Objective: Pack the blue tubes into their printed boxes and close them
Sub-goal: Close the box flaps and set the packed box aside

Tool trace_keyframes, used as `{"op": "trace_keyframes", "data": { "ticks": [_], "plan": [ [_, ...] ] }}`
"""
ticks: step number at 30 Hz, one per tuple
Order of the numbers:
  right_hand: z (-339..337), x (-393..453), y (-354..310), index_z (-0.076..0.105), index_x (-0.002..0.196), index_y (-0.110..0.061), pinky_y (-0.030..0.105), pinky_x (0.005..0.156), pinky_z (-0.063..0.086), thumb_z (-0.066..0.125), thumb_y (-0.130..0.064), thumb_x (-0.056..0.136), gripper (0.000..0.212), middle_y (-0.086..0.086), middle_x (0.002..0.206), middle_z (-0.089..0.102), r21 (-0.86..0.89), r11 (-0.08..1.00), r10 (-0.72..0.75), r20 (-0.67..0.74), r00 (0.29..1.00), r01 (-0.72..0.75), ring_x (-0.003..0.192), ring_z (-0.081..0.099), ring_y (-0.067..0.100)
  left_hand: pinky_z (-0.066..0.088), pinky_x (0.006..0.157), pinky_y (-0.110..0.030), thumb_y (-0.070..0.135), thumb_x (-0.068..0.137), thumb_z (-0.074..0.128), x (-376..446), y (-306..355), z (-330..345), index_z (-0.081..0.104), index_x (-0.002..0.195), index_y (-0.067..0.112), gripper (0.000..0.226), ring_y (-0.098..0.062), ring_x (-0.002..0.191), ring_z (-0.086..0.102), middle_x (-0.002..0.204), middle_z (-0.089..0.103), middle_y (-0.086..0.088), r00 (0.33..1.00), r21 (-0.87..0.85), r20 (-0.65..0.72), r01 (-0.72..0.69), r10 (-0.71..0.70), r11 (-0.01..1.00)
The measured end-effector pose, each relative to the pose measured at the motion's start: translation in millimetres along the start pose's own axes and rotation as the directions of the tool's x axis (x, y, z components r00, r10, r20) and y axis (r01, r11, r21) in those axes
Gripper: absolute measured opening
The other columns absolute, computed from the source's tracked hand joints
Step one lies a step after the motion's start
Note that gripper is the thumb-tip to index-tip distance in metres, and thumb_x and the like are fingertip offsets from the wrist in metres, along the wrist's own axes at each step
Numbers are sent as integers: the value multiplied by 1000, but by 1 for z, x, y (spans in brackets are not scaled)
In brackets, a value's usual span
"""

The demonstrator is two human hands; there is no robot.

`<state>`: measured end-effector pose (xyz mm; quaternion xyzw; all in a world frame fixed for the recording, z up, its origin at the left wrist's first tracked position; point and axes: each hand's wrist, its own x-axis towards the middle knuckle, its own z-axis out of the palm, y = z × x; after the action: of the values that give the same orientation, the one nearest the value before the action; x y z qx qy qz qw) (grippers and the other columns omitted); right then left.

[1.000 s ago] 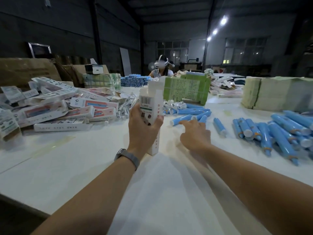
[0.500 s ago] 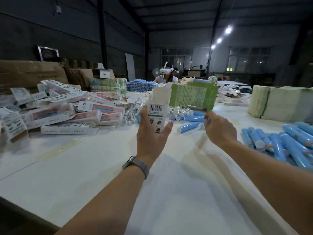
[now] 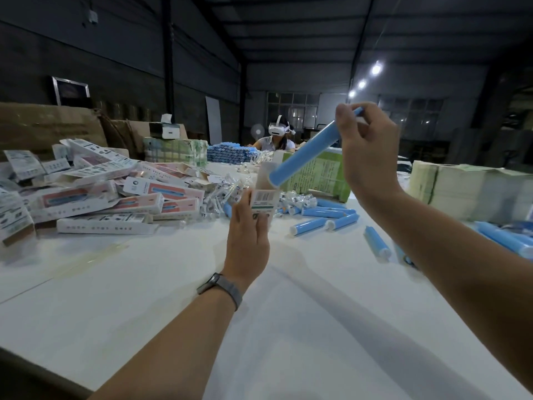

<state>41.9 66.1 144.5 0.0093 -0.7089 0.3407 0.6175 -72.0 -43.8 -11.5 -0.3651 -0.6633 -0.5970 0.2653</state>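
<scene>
Blue tube (image 3: 305, 157) hangs tilted in my right hand (image 3: 367, 151), pinched near its top, lower end just at the open mouth of the box (image 3: 264, 194) my left hand (image 3: 248, 241) grips upright. I should line the tube's axis with the box before sliding it in.

Upper end of blue tube (image 3: 302, 160) hidden behind right hand (image 3: 364, 157). Left hand (image 3: 248, 241) covers lower part of printed box (image 3: 264, 194); box print unreadable. Loose blue tubes (image 3: 507, 241) cut off at right edge. Pile of boxes (image 3: 17, 203) cut off at left edge.
</scene>
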Motion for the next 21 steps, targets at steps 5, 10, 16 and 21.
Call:
{"op": "trace_keyframes", "data": {
  "ticks": [5,10,16,21],
  "plan": [
    [13,-8,-1,56,92,-20,12,54,44,53,-32,100,15,-16,69,57,-132,989,-39,152,988,60,59,55,-7,34,92,-1,5,102,48,-2,4,-2,33,148,5,48,-18,117,45,135,43,-12,995,21,85,-50,48,999],
    [33,-25,7,46,97,-26,34,53,50,51,-34,101,10,-6,64,58,-198,974,-32,347,937,107,52,54,12,47,90,-49,2,97,56,-3,6,1,46,130,-5,35,-36,104,52,116,50,-20,996,49,71,-56,52,997],
    [51,-31,21,51,104,-17,33,52,43,55,-36,99,20,-8,59,53,-338,882,-179,408,895,330,51,49,13,44,86,-40,0,94,59,0,1,0,50,116,-7,24,-34,102,51,111,54,-18,999,55,-27,-35,37,998],
    [64,-53,36,69,87,-14,32,60,45,43,-42,101,41,-4,87,60,-309,763,-385,488,784,567,81,55,17,41,86,-34,3,96,58,3,-7,-2,49,122,-5,29,-31,104,49,113,51,-17,996,97,-90,12,-4,995]
  ]
}}
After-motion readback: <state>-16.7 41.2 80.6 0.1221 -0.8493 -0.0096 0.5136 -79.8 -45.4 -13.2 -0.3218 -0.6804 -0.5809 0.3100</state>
